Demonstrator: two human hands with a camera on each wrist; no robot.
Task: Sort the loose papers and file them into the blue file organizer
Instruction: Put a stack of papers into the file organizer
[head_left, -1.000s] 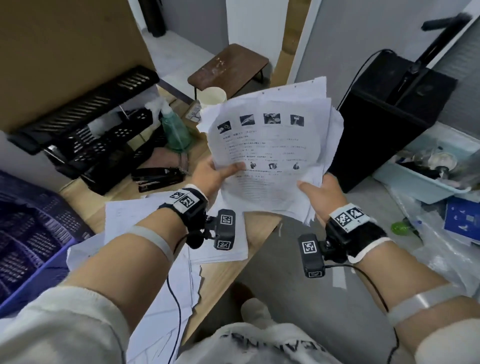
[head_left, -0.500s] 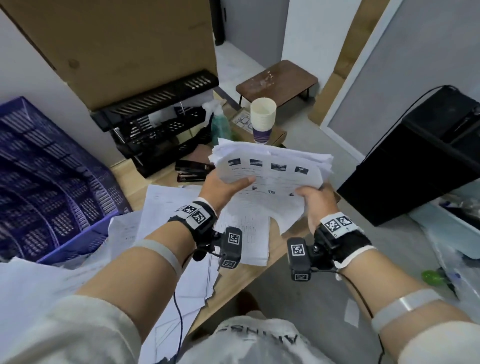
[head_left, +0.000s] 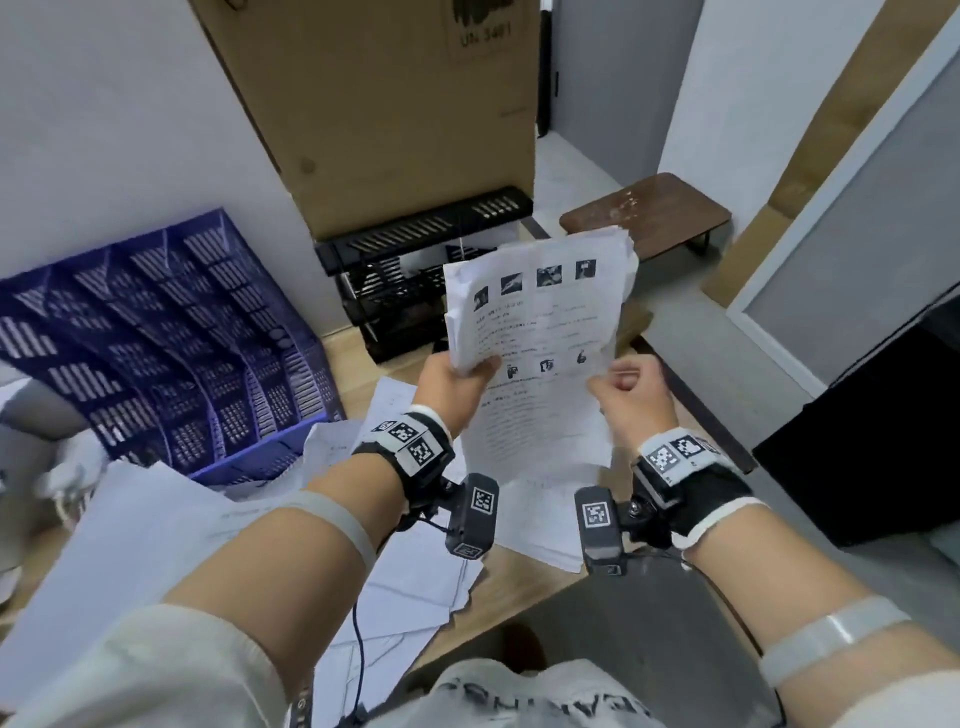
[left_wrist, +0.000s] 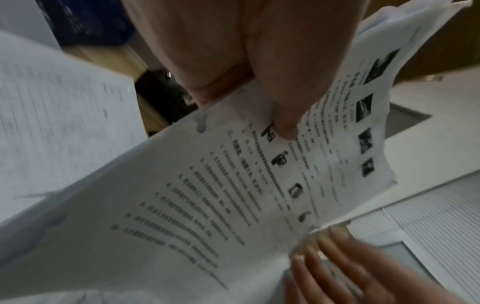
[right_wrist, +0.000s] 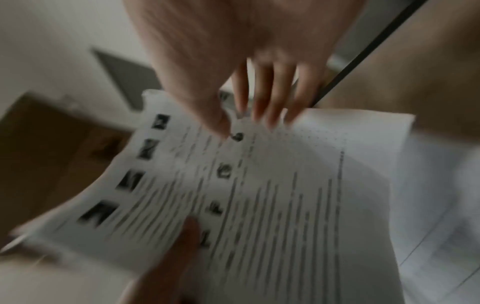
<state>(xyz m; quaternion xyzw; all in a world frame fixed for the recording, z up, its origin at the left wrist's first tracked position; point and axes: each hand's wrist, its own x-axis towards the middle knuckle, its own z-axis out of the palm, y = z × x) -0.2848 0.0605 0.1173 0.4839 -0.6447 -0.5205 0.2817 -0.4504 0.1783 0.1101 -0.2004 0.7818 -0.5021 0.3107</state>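
Observation:
A stack of printed white papers (head_left: 540, 332) stands upright between my hands, above the desk's near edge. My left hand (head_left: 457, 374) grips its left edge, with the thumb on the printed front, as the left wrist view shows on the papers (left_wrist: 207, 185). My right hand (head_left: 618, 384) pinches the right edge; the blurred right wrist view has its thumb on the front of the papers (right_wrist: 285, 195) and its fingers behind. The blue file organizer (head_left: 171, 353) leans against the wall at the left. More loose sheets (head_left: 156, 525) lie on the desk below my left arm.
A black mesh tray rack (head_left: 415, 260) stands behind the held papers, under a tall cardboard box (head_left: 395, 104). The wooden desk edge (head_left: 519, 566) runs below my wrists. A low brown bench (head_left: 644, 213) sits on the floor beyond, and a black box (head_left: 883, 431) at the right.
The stack, tipped flat half a second ago, now stands upright again and looks more squared. My view has swung left, bringing more of the blue organizer into sight.

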